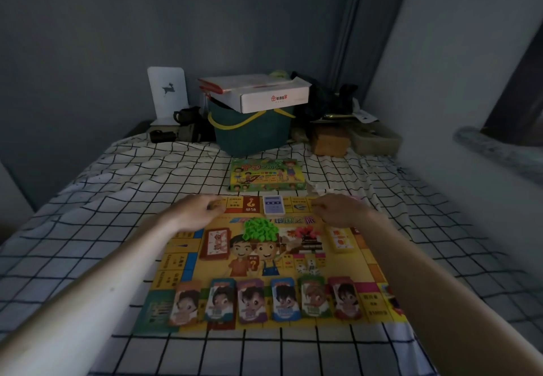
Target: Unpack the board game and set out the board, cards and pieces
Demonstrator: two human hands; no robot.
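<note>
Both arms stretched straight out toward 12 o'clock over the game board (296, 261). Left hand (196, 210) knuckles-up at the board's far edge, about 11 o'clock, fingers curled down onto it; actual pinching of the edge impossible to tell. Right hand (340, 209) likewise at 1 o'clock, fingers bent, grip also unclear. Board flat on the checked bedsheet (88, 205), long axis running 9 to 3. Blue card deck (272, 204) between the hands. Green houses (260, 228) heaped centre; six character cards (266, 299) along the 6 o'clock edge. Game box (266, 175) beyond at 12.
</note>
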